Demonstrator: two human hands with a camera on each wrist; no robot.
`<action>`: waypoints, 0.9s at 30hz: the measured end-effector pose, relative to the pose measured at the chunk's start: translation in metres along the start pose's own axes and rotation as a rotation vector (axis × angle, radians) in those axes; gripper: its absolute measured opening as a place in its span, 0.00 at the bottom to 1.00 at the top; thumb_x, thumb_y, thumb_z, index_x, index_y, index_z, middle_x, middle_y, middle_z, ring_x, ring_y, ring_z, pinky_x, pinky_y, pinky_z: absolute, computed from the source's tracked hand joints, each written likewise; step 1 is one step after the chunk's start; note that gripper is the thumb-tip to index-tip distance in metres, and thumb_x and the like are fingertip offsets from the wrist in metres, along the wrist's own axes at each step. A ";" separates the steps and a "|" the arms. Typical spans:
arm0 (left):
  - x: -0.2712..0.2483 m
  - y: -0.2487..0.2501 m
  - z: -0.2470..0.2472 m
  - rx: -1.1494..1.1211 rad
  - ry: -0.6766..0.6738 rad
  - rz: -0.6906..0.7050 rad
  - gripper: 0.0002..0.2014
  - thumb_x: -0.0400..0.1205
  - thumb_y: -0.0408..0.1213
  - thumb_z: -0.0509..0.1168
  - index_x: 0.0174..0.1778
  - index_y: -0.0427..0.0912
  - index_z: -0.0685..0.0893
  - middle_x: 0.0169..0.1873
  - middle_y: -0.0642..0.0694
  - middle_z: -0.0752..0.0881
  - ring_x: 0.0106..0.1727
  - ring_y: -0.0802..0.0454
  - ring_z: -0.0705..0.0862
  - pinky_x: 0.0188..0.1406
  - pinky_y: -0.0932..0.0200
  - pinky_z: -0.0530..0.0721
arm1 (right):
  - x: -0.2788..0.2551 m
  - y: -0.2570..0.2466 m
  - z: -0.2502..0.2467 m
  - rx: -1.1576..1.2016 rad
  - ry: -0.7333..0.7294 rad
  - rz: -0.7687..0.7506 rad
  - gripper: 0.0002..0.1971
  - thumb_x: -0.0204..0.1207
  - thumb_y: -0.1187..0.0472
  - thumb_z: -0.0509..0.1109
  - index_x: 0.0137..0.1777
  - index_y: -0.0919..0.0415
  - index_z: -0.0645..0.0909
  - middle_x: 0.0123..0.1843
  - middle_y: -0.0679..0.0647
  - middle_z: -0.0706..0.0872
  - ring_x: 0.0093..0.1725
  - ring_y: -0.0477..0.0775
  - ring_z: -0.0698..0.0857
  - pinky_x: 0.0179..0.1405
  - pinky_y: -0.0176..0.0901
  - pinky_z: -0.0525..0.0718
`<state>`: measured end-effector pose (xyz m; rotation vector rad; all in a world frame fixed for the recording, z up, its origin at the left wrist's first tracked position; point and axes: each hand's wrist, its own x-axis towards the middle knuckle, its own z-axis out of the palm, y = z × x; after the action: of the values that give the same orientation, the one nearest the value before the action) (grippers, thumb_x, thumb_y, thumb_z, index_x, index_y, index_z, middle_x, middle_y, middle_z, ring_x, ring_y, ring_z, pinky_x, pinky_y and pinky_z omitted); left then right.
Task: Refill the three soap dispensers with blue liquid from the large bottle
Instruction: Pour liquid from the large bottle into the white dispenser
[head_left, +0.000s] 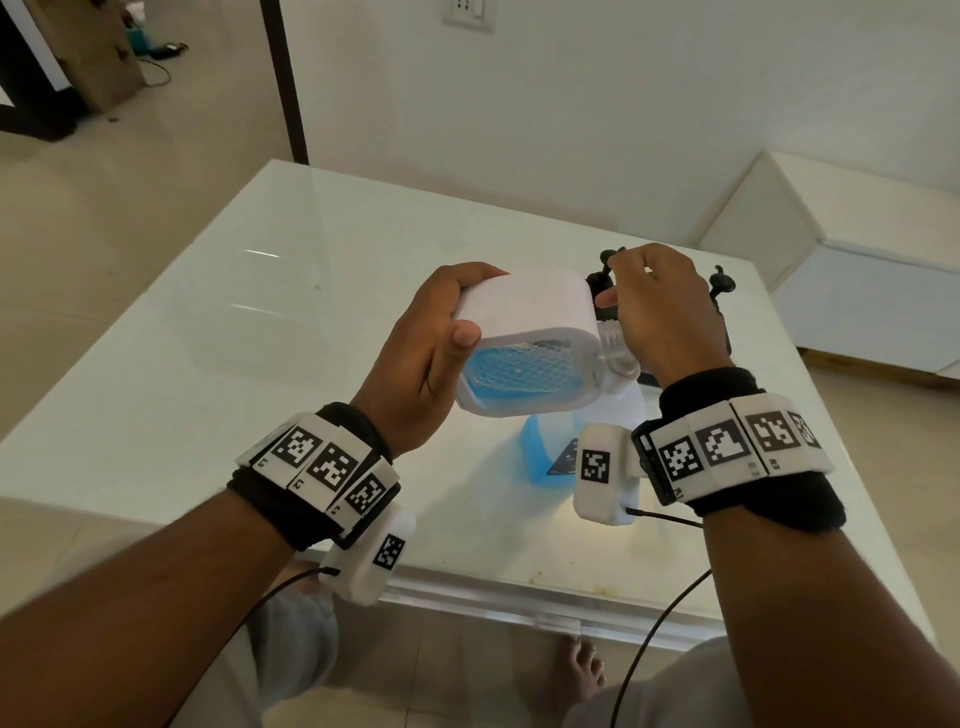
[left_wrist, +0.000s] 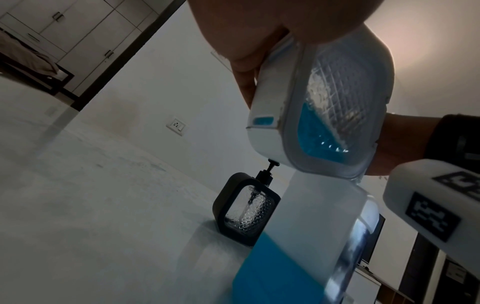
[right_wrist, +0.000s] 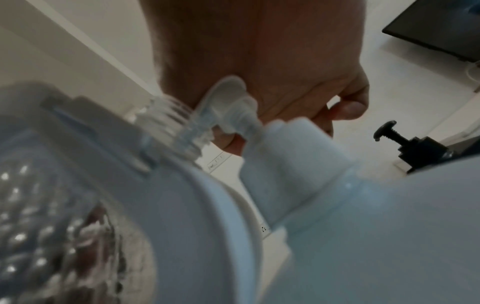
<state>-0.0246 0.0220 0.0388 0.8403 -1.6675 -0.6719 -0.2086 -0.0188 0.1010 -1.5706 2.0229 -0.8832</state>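
My left hand (head_left: 441, 332) grips a white soap dispenser (head_left: 524, 312) by its base and holds it tilted on its side above the table. Blue liquid fills part of its patterned window (left_wrist: 319, 131). Its clear threaded neck (right_wrist: 168, 123) is uncapped and points to the right. My right hand (head_left: 618, 280) is at that neck, fingers curled round a white pump head (right_wrist: 228, 96). Directly below stands the large translucent bottle (head_left: 550, 447), part full of blue liquid (left_wrist: 285, 267). Two black dispensers (head_left: 722, 283) stand behind my right hand, mostly hidden; the one in the left wrist view (left_wrist: 246, 207) looks empty.
The glossy white table (head_left: 260, 312) stretches away to the left and the back. Its front edge (head_left: 519, 608) is close to my body. A white wall with a socket (head_left: 467, 15) rises behind it, and a low white cabinet (head_left: 857, 291) stands to the right.
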 end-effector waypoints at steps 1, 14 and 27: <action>0.000 0.000 0.000 0.001 0.002 0.003 0.38 0.78 0.72 0.42 0.68 0.43 0.68 0.60 0.59 0.74 0.61 0.69 0.76 0.56 0.75 0.76 | -0.001 0.000 0.000 -0.017 -0.008 0.002 0.18 0.77 0.48 0.52 0.54 0.53 0.81 0.50 0.50 0.89 0.56 0.58 0.84 0.68 0.64 0.73; 0.000 -0.003 0.000 0.045 0.012 0.007 0.41 0.79 0.71 0.43 0.70 0.36 0.70 0.60 0.55 0.76 0.61 0.69 0.75 0.58 0.76 0.73 | -0.003 -0.005 0.000 0.048 -0.061 0.018 0.24 0.67 0.48 0.53 0.50 0.61 0.84 0.41 0.50 0.90 0.51 0.59 0.87 0.62 0.65 0.79; 0.000 0.000 0.001 0.041 0.007 -0.001 0.37 0.79 0.71 0.43 0.68 0.43 0.68 0.59 0.60 0.74 0.61 0.72 0.75 0.57 0.78 0.74 | -0.006 -0.006 0.001 0.081 -0.085 0.043 0.27 0.63 0.49 0.51 0.50 0.62 0.84 0.42 0.54 0.90 0.51 0.61 0.86 0.64 0.67 0.78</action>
<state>-0.0251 0.0219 0.0384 0.8716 -1.6796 -0.6373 -0.2022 -0.0140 0.1044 -1.4897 1.9306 -0.8561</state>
